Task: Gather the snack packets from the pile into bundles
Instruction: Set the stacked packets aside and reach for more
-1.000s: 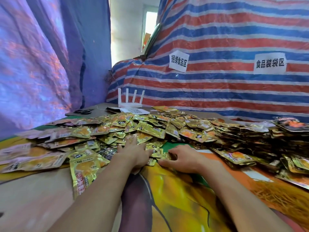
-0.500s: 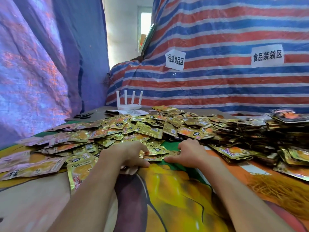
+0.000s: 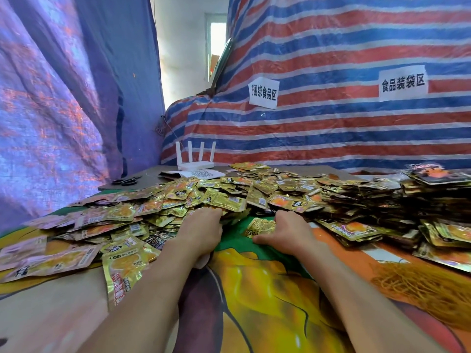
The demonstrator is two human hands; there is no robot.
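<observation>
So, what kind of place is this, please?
Probably a makeshift food-packing workshop: striped tarpaulin serves as walls, a paper sign reads "food bundling area", a second sign reads "food bagging area", and a big pile of snack packets lies spread out.

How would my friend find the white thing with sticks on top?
Look at the striped red, white and blue tarp at the back. At the foot of its left end, just beyond the pile of gold snack packets, sits a white router. Nothing else is plain white with four antennas standing upright; the black scissors to its left lie flat.
</observation>
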